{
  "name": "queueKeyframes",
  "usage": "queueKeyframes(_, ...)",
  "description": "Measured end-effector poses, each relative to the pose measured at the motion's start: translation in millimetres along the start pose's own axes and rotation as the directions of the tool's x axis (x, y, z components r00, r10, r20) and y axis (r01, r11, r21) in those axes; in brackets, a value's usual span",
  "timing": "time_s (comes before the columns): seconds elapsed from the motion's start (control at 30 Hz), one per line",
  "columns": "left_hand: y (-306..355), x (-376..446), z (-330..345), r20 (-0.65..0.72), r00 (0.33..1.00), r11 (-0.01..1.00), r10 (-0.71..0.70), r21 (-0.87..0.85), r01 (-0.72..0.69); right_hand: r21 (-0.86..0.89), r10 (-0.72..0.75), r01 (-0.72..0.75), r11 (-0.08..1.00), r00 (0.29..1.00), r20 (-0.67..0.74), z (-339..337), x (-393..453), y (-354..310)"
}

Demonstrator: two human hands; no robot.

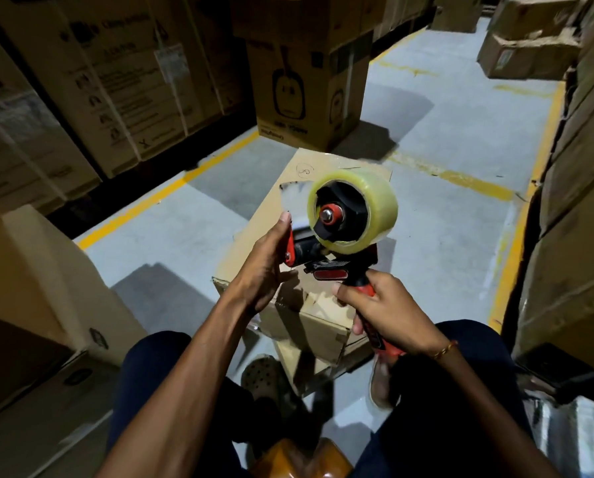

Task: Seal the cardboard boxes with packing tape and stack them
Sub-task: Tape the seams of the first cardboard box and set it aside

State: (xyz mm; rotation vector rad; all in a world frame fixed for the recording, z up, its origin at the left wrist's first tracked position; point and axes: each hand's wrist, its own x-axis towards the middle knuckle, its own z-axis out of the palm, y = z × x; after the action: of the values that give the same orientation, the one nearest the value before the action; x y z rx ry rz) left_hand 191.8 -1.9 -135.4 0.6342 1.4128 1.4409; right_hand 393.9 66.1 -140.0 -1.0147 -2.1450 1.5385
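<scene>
A red and black tape dispenser (337, 260) with a roll of clear packing tape (354, 210) is held up over a small cardboard box (309, 326) on the floor between my knees. My right hand (385, 312) grips the dispenser's red handle. My left hand (266, 267) lies with straight fingers against the dispenser's front end, where a loose strip of tape (293, 198) sticks up. The box's near top edge looks torn and ragged.
Tall stacks of printed cartons (109, 84) line the left side, and one carton (305, 88) stands just beyond the small box. More brown boxes (578, 201) wall the right. Yellow lines (171, 191) mark the grey concrete floor. A low box (30, 305) sits at my left.
</scene>
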Motion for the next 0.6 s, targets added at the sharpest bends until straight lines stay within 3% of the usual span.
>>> queueKeyframes(0.07,3,-5,-1,-0.062,0.997,0.999,0.045,0.0,-0.045,-0.119,0.017,-0.018,0.993,1.0,-0.007,2,-1,-9)
queueKeyframes(0.23,4,-20,-6,-0.15,0.987,0.999,0.05,-0.005,-0.051,-0.382,-0.071,-0.013,0.924,0.976,-0.207,9,-2,-11)
queueKeyframes(0.33,0,-25,-10,-0.187,0.982,0.998,0.0,-0.065,-0.013,-0.256,-0.029,-0.027,0.966,0.977,-0.213,12,0,-18)
queueKeyframes(0.47,-6,-27,-21,-0.215,0.976,0.994,-0.041,-0.106,0.018,-0.047,0.07,-0.073,0.996,0.996,-0.059,6,5,-27)
queueKeyframes(0.6,-14,-32,-31,-0.17,0.985,0.999,-0.032,0.008,0.034,0.029,0.105,-0.105,0.994,0.994,0.014,2,10,-26)
